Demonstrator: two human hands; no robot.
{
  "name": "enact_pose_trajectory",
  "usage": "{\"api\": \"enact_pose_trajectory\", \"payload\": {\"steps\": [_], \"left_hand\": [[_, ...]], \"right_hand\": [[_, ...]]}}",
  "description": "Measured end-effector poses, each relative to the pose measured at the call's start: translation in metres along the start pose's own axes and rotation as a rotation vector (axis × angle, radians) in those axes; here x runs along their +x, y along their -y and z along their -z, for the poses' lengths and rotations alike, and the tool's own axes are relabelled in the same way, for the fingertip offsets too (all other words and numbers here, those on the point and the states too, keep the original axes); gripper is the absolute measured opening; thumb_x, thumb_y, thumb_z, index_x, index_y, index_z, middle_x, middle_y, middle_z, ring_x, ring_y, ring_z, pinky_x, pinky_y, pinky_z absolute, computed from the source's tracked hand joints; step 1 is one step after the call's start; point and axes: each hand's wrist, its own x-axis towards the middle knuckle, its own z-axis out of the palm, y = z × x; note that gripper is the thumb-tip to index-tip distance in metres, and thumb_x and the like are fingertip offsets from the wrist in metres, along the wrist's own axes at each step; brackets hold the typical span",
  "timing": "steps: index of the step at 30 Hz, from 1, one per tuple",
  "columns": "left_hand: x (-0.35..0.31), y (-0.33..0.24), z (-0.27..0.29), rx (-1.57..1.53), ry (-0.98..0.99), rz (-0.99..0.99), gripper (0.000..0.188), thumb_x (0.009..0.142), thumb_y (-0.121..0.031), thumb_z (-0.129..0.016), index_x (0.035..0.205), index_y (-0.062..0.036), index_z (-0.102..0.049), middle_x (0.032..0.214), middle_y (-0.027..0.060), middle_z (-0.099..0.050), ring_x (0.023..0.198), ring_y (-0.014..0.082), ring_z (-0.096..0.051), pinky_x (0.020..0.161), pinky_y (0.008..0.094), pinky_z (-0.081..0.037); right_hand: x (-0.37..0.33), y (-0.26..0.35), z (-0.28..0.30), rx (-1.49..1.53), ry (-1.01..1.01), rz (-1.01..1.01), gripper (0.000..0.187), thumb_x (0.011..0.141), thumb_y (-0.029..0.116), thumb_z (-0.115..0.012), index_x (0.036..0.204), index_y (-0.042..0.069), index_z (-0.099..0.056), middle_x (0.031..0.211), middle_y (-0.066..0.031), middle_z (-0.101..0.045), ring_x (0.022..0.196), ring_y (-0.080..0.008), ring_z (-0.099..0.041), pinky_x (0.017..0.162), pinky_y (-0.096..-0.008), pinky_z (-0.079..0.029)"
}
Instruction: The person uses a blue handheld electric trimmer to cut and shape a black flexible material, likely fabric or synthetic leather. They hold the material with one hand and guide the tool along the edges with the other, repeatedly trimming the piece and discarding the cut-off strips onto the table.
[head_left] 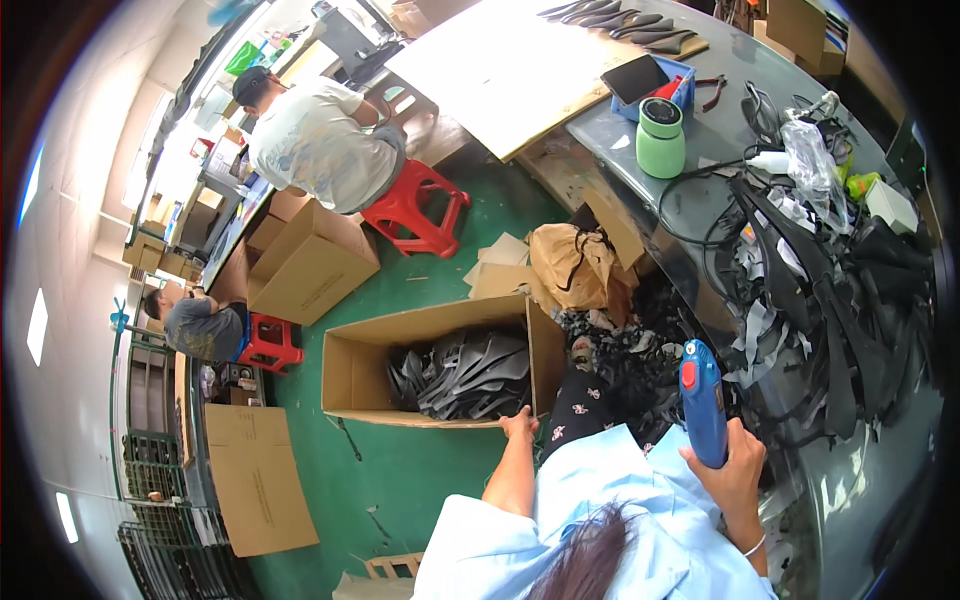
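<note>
A long cardboard box (430,424) stands on the floor to my left, partly filled with dark, flat, curved plastic parts (470,372). At its near right corner my left hand (519,424) grips the edge, some of its fingers hidden. In my right hand (735,468), closed around the body, is a blue handheld power tool (704,405) with a red button; its working end cannot be made out. The tool is up beside the table edge, over dark scraps (640,370) heaped by my legs.
A grey table (610,145) on my right carries a tangled pile of black strips (830,300), a green bottle (660,140), a blue basket (683,90) and pliers (712,92). Two people sit on red stools (420,205) at the left. Another carton (315,265) and flattened cardboard (260,480) are nearby.
</note>
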Motion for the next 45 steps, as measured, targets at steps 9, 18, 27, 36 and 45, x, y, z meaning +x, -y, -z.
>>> {"api": "enact_pose_trajectory", "payload": {"steps": [9,18,27,36,45], "left_hand": [[-0.023,0.026,0.034,0.325,0.065,-0.564,0.015,0.085,-0.020,-0.055,0.087,-0.0069,-0.061,0.078,0.0121,-0.065,0.059,0.0240,-0.064,0.057,0.0350,-0.052],[-0.052,0.013,0.078,1.115,0.352,-0.942,0.030,0.081,-0.032,-0.059,0.095,-0.0083,-0.070,0.096,0.0153,-0.066,0.087,0.0318,-0.063,0.079,0.0407,-0.049],[-0.399,-0.112,-0.080,0.216,1.285,-1.312,0.017,0.090,-0.015,-0.058,0.095,0.0008,-0.063,0.085,0.0059,-0.060,0.067,0.0115,-0.058,0.059,0.0226,-0.046],[-0.518,-0.062,-0.169,0.591,1.664,-0.402,0.042,0.087,-0.034,-0.062,0.109,0.0001,-0.049,0.091,0.0089,-0.055,0.067,0.0155,-0.061,0.056,0.0247,-0.045],[-0.471,-0.108,-0.116,0.034,1.780,-0.194,0.022,0.094,-0.019,-0.054,0.106,-0.0018,-0.052,0.102,0.0128,-0.062,0.080,0.0246,-0.065,0.070,0.0330,-0.054]], "right_hand": [[0.001,-0.003,0.003,0.032,-0.002,-0.043,0.046,0.061,0.031,-0.082,0.072,0.005,-0.045,0.057,-0.0116,-0.051,0.053,-0.0309,-0.054,0.051,-0.0399,-0.041],[0.006,-0.019,0.001,0.038,-0.073,0.063,0.048,0.063,0.041,-0.080,0.072,0.005,-0.050,0.054,-0.0109,-0.054,0.048,-0.0294,-0.056,0.051,-0.0391,-0.045],[0.002,-0.016,0.018,0.134,-0.355,0.117,0.045,0.058,0.028,-0.085,0.069,0.005,-0.048,0.054,-0.0077,-0.049,0.044,-0.0237,-0.051,0.044,-0.0330,-0.042],[-0.008,-0.030,0.021,0.236,-0.445,0.144,0.041,0.059,0.024,-0.085,0.068,0.004,-0.050,0.056,-0.0086,-0.052,0.047,-0.0240,-0.054,0.046,-0.0343,-0.044],[-0.015,-0.049,0.022,0.330,-0.644,-0.144,0.039,0.063,0.023,-0.084,0.079,0.003,-0.055,0.063,-0.0076,-0.055,0.054,-0.0222,-0.057,0.052,-0.0323,-0.045]]}}
